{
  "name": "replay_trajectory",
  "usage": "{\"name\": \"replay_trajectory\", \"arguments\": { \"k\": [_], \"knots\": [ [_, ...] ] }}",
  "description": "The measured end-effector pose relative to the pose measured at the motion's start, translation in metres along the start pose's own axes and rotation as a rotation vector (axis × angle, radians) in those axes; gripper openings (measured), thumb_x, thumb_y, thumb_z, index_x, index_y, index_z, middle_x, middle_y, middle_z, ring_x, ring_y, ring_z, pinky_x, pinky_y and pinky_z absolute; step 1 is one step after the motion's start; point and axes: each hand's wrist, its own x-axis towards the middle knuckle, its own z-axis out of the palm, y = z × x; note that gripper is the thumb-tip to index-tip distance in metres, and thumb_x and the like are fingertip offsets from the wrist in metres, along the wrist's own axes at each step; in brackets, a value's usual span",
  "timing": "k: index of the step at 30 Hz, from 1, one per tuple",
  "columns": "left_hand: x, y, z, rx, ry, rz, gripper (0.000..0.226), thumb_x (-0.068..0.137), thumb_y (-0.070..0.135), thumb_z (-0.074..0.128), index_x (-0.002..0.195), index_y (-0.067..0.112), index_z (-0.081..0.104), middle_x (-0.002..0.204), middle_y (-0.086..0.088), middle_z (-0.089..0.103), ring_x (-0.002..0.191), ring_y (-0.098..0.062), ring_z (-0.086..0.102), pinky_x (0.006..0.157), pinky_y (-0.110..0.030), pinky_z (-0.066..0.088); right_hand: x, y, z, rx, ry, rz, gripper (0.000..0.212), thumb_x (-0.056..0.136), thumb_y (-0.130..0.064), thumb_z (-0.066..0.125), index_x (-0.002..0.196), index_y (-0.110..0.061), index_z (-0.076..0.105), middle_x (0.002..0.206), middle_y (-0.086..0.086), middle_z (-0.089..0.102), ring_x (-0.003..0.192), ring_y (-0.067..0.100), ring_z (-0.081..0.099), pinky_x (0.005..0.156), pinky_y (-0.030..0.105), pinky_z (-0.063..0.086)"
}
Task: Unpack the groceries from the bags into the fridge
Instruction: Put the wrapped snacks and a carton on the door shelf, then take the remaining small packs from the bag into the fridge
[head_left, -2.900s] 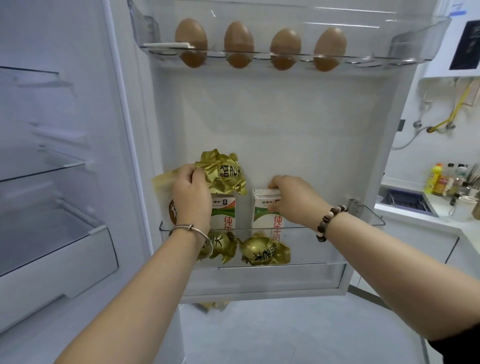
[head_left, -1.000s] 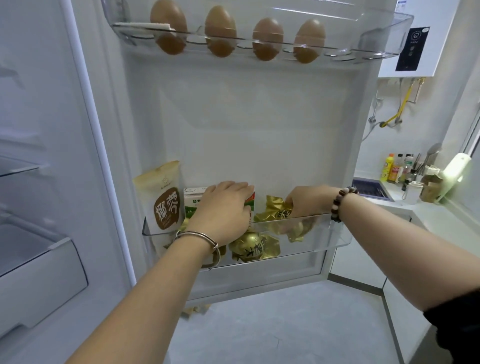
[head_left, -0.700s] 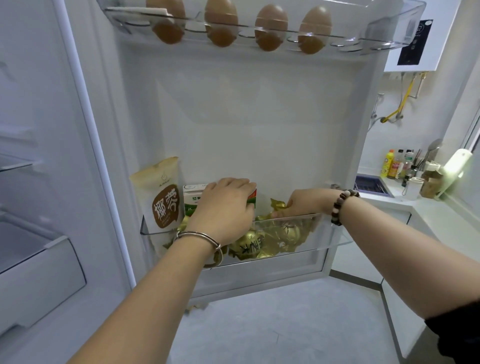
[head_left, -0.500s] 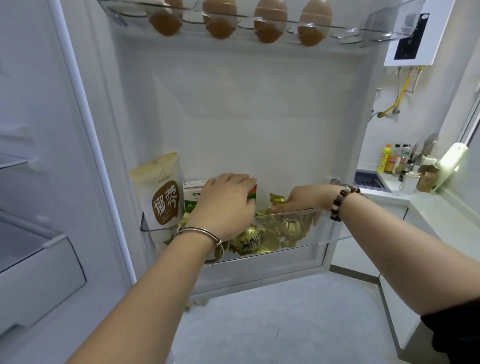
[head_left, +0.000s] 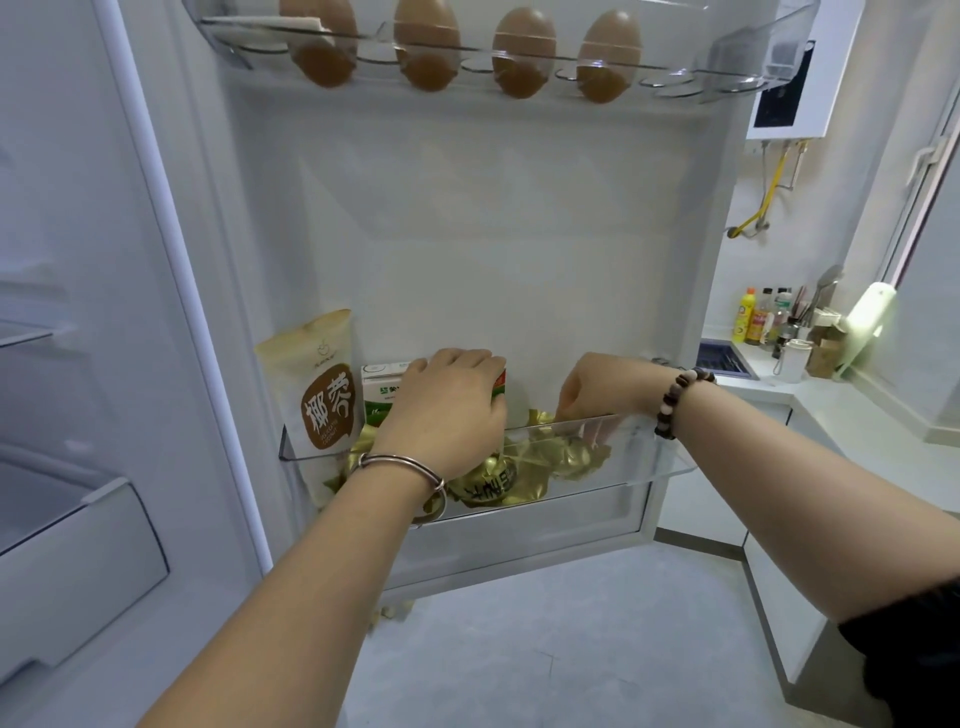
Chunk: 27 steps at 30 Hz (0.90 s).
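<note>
At door bin (head_left: 655, 453) | left hand (head_left: 448, 410) still grips milk carton (head_left: 383, 388) | right hand (head_left: 597, 388) lowered among gold packets (head_left: 522, 470), grip unclear

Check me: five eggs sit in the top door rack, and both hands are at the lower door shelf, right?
Not five: the head view shows four eggs in the top door rack. The left hand and right hand are at the lower door shelf.
</note>
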Motion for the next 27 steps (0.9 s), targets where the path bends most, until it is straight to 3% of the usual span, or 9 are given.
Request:
{"name": "replay_trajectory", "arguments": {
  "k": [5,9,13,19,24,27],
  "knots": [
    [0.001,0.002,-0.001,0.002,-0.009,-0.007,0.048,0.095,0.036,0.037,0.141,0.022,0.037,0.147,0.003,0.039,0.135,-0.019,0.031,0.112,-0.04,0.025,0.0,0.0,-0.002,0.009,-0.063,-0.021,0.019,0.079,-0.027,0.074,0.092,-0.013,0.073,0.085,0.005,0.074,0.08,0.017,0.071,0.07,0.024,0.058],
    [0.0,0.001,-0.002,0.009,-0.003,0.002,0.047,0.095,0.04,0.036,0.138,0.021,0.041,0.144,0.003,0.043,0.132,-0.019,0.034,0.109,-0.039,0.026,-0.002,-0.002,-0.003,0.028,-0.132,0.009,0.025,0.081,-0.025,0.074,0.1,-0.009,0.07,0.094,0.012,0.072,0.08,0.021,0.07,0.063,0.027,0.058],
    [0.0,0.001,-0.001,0.01,-0.014,0.003,0.045,0.096,0.04,0.036,0.136,0.02,0.043,0.142,0.002,0.044,0.131,-0.019,0.035,0.109,-0.04,0.027,-0.009,-0.003,-0.008,0.063,-0.114,0.017,0.023,0.085,-0.029,0.069,0.099,-0.011,0.07,0.093,0.006,0.073,0.083,0.018,0.071,0.069,0.031,0.059],
    [0.001,0.003,0.002,0.025,0.032,-0.007,0.041,0.095,0.035,0.036,0.13,0.018,0.049,0.134,0.0,0.051,0.125,-0.02,0.041,0.104,-0.039,0.031,-0.024,0.004,-0.004,0.007,0.172,0.009,0.019,0.09,-0.027,0.059,0.094,-0.013,0.07,0.086,0.0,0.072,0.073,0.011,0.068,0.072,0.029,0.056],
    [0.009,0.012,0.005,0.041,0.105,-0.019,0.04,0.094,0.035,0.035,0.124,0.016,0.053,0.124,-0.002,0.059,0.115,-0.024,0.049,0.095,-0.039,0.039,-0.045,0.016,0.0,0.058,0.487,-0.131,0.013,0.085,-0.02,0.057,0.085,-0.022,0.07,0.086,-0.007,0.07,0.085,0.014,0.065,0.076,0.027,0.052],
    [0.02,0.036,0.012,0.002,0.171,0.058,0.051,0.086,0.035,0.027,0.118,0.012,0.058,0.119,-0.007,0.062,0.115,-0.027,0.05,0.094,-0.041,0.04,-0.064,0.03,-0.005,0.031,0.706,-0.161,0.018,0.087,-0.018,0.055,0.098,-0.018,0.07,0.097,-0.003,0.068,0.093,0.014,0.061,0.083,0.029,0.048]
  ]
}}
